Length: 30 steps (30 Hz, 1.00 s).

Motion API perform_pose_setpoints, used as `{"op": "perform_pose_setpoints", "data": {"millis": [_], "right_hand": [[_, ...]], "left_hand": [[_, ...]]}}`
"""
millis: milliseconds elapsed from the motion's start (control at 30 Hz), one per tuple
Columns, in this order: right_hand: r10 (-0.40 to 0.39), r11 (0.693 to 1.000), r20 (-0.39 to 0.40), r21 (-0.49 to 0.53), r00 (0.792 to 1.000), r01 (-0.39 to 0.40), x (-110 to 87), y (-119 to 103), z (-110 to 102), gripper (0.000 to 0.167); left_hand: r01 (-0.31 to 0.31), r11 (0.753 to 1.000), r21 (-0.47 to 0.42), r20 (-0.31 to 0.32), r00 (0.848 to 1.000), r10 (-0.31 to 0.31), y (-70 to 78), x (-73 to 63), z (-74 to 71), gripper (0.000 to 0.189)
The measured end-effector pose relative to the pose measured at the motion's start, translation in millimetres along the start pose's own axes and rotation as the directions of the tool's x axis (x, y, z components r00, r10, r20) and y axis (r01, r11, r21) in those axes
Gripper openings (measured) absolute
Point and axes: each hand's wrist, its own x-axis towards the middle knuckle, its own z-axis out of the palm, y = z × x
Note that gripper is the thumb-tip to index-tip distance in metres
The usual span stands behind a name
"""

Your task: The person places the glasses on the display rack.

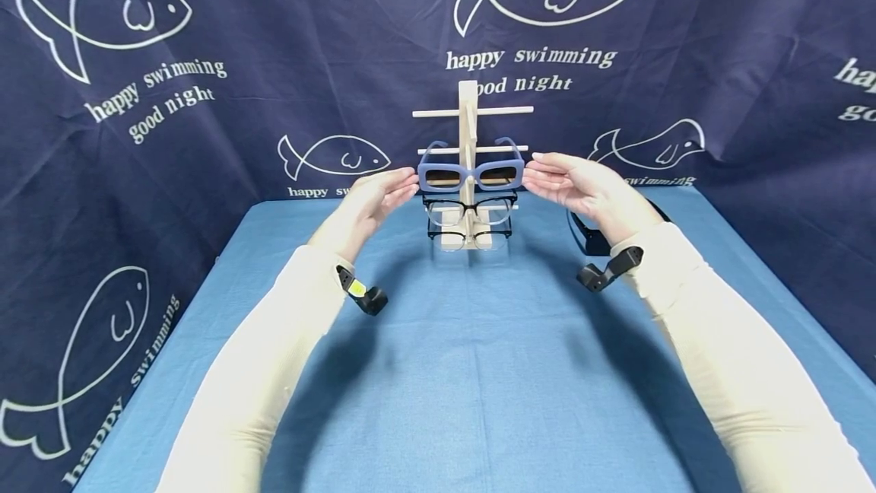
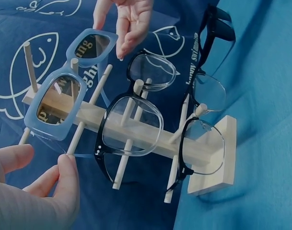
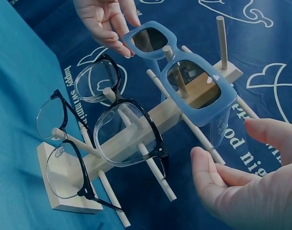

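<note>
Blue-framed sunglasses [image 1: 422, 173] with dark lenses sit on a peg of a pale wooden glasses stand [image 1: 468, 93]. My left hand [image 1: 372, 202] is beside their left edge, and in the left wrist view its thumb and fingers are spread apart, pinching nothing. On the other side, my right hand [image 1: 582, 187] is by the right edge, its thumb and fingers [image 3: 205, 175] also apart. Whether any fingertip touches the frame I cannot tell. Below hang two pairs of clear-lensed glasses with black upper rims, the upper pair [image 2: 101, 129] and the lower pair [image 2: 182, 143].
Above the sunglasses, the stand's top crossbar [image 1: 506, 110] holds no glasses. A black object [image 1: 594, 243], partly hidden behind my right wrist, lies on the blue tablecloth [image 1: 465, 371]. A dark fish-print curtain [image 1: 342, 36] hangs close behind the stand.
</note>
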Motion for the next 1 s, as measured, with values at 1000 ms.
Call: {"op": "perform_pose_setpoints", "data": {"millis": [1000], "right_hand": [[0.014,0.999,0.095,-0.043,0.995,-0.010,-14.3,11.5,-19.1,0.013]], "left_hand": [[0.024,0.989,0.149,0.075,0.997,-0.036,-29.4,-35.2,-1.9,0.042]]}}
